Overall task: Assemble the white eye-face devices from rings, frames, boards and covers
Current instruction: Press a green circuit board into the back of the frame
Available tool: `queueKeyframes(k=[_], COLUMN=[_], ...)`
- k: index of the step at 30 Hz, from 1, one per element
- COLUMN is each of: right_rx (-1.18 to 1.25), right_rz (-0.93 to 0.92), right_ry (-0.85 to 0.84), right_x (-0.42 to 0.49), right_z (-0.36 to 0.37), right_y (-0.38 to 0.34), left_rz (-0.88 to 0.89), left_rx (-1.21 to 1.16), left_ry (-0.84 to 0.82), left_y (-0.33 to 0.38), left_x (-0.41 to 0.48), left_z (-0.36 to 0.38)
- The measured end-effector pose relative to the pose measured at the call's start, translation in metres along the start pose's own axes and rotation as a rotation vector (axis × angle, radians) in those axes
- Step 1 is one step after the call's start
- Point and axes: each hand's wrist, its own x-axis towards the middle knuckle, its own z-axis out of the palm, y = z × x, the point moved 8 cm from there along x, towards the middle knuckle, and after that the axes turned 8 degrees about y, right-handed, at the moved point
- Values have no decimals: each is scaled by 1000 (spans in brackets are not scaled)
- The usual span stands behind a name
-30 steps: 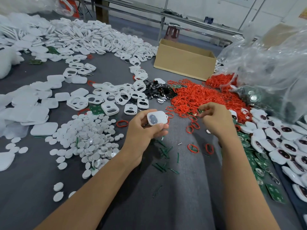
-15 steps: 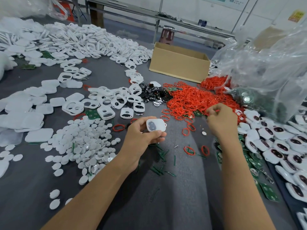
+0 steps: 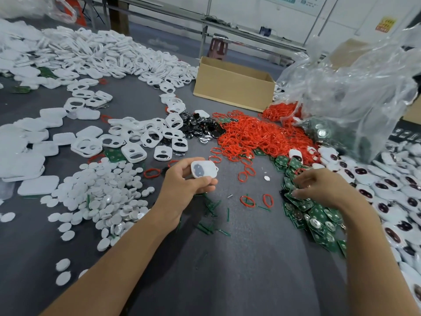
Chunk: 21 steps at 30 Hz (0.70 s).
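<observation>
A grey-clothed table [image 3: 250, 258] fills the view and carries everything. At the far right a large clear plastic bag [image 3: 353, 87] slumps over the table's edge, with dark parts showing dimly through it. White frames [image 3: 109, 55] with cut-out windows lie in a broad heap across the far left and trail down toward the middle. An open cardboard box [image 3: 232, 87] stands at the far side, between the frames and the bag. Just in front of it spreads a tangled pile of red rings [image 3: 257, 135], with a few loose ones on the cloth nearer the person. White discs [image 3: 109, 192] are heaped at the near left. Finished devices [image 3: 387, 192], white with dark eye windows, lie in rows along the right edge, and green boards [image 3: 319, 215] are strewn just beside them.

The right hand [image 3: 319, 188] hovers palm-down on the boards, fingers bent; whether it pinches anything cannot be told. The left hand [image 3: 184, 185] grips a white device [image 3: 203, 169] between thumb and curled fingers, raised above the table's middle. It is a rounded rectangle with a greyish oval window showing two darker spots and a small tab at one corner.
</observation>
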Motion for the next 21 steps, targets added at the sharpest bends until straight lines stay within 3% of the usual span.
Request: queueKeyframes(k=[2,7,15,21], right_rx=[-15,52,59,583], right_rz=[0,-7,-149,-421], right_ry=[-13,131,197,215], right_x=[-3,-4,8,-8], right_z=[5,3,-3,-7], right_y=[4,4,-37,-121], left_rz=[6,12,-2,-7], left_rx=[1,1,-5,-14], left_ry=[-4,-8,-4,-6], left_y=[1,2,-1,0], left_x=[-1,-2,-1,-1], left_z=[0,1,1,0])
